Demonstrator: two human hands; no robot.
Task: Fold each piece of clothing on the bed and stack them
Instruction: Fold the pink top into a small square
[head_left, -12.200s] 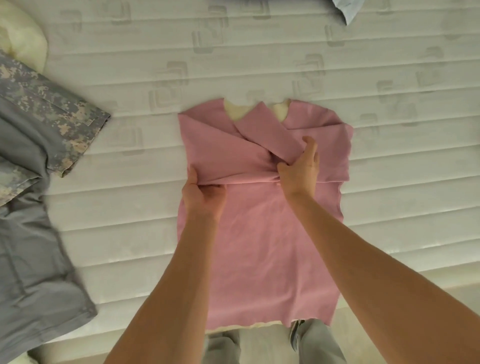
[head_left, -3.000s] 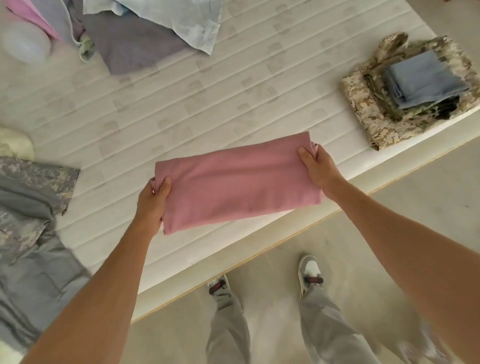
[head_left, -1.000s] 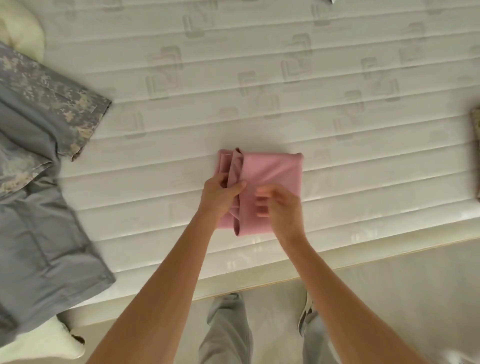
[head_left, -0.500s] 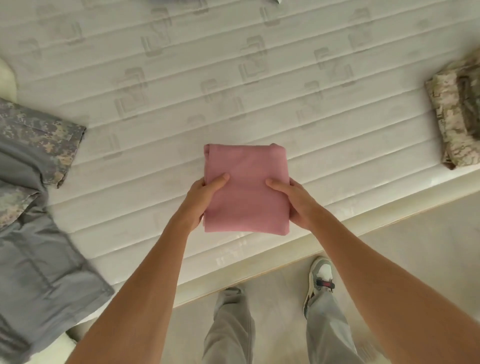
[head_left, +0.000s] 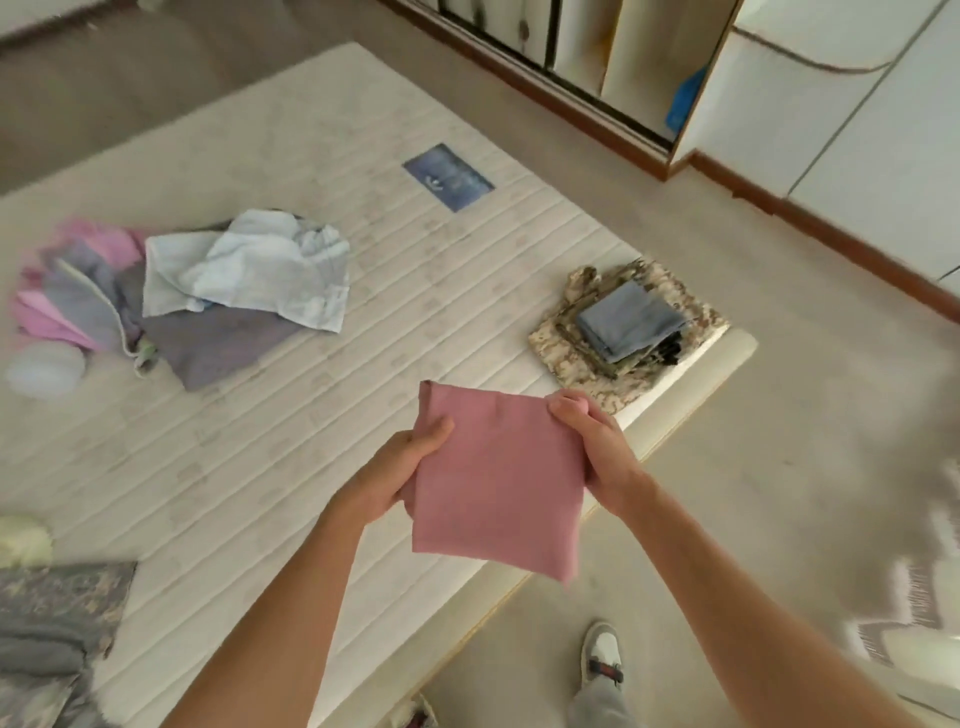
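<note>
Both hands, left hand (head_left: 400, 475) & right hand (head_left: 597, 447), grip the folded pink garment (head_left: 496, 475) above the bed (head_left: 322, 156) edge, near the folded stack (head_left: 626, 327). Unfolded pile (head_left: 208, 296) & camo/grey clothes (head_left: 52, 639) left, approx. half to go.

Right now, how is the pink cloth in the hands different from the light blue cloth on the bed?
The pink cloth is folded flat; the light blue cloth is crumpled. The pink cloth is held up by the left hand and right hand; the light blue cloth lies on a pile, untouched. Both are plain.
</note>
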